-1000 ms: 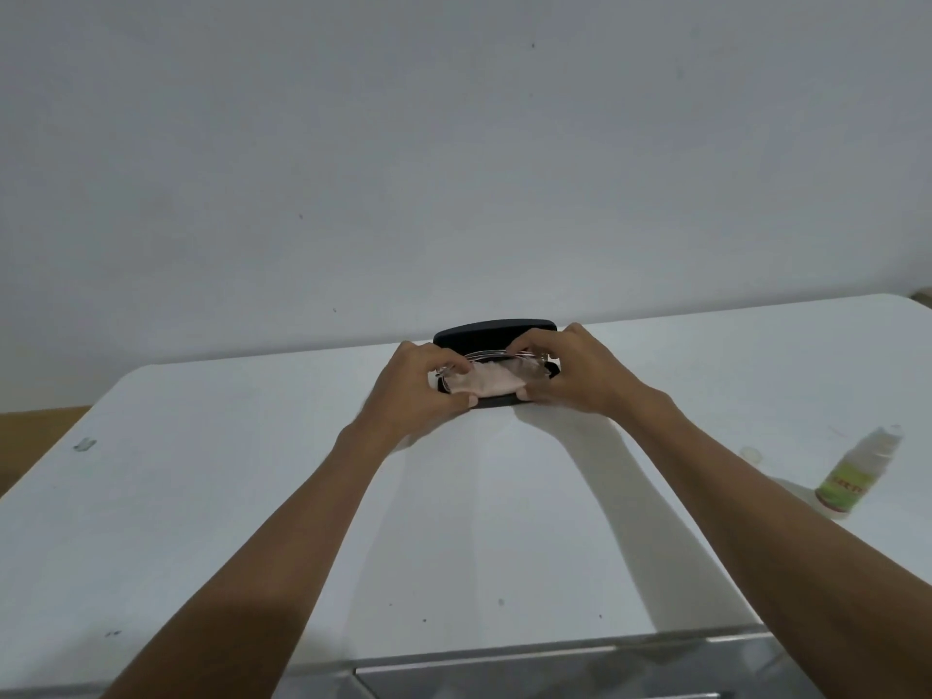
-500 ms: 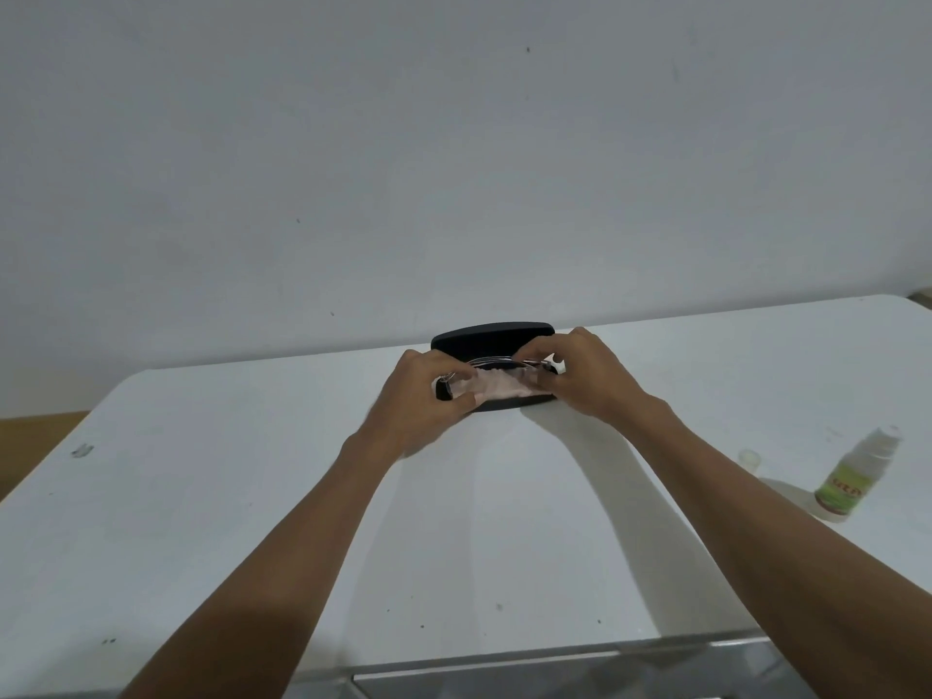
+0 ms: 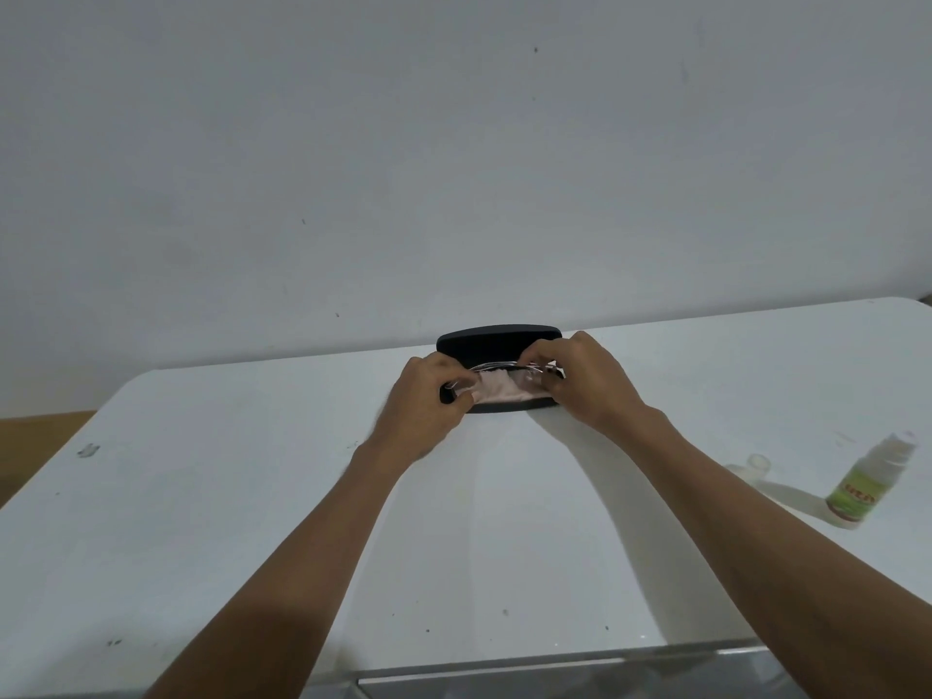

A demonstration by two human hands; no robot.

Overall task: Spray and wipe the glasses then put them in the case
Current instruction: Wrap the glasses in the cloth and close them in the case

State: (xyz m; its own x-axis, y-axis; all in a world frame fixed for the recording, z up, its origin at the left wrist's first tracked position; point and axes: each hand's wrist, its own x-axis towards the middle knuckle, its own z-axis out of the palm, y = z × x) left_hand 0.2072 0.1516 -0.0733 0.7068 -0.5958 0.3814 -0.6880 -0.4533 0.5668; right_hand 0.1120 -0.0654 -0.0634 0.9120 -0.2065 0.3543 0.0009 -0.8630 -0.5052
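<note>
From the head camera I see a white counter (image 3: 252, 522) with a plain pale wall behind it. A black case (image 3: 497, 340) sits open at the far side of the counter, near the middle. Its lid stands up at the back.

Both hands are at the case. The left hand (image 3: 426, 406) is at the left end, with its fingers curled and pinching the pink cloth (image 3: 497, 388) that lies in the case. The right hand (image 3: 587, 378) is at the right end, and its fingers are curled down on the glasses (image 3: 504, 366). The glasses lie inside the case, on top of the cloth. I can only see a thin clear rim and a bit of lens, so I cannot tell just how they sit.

On the right side of the counter, well apart from the case, a small spray bottle (image 3: 870, 484) with a green label stands up. Its little clear cap (image 3: 758, 463) lies just to its left.

A grey metal edge (image 3: 555, 668) runs along the near side of the counter.
</note>
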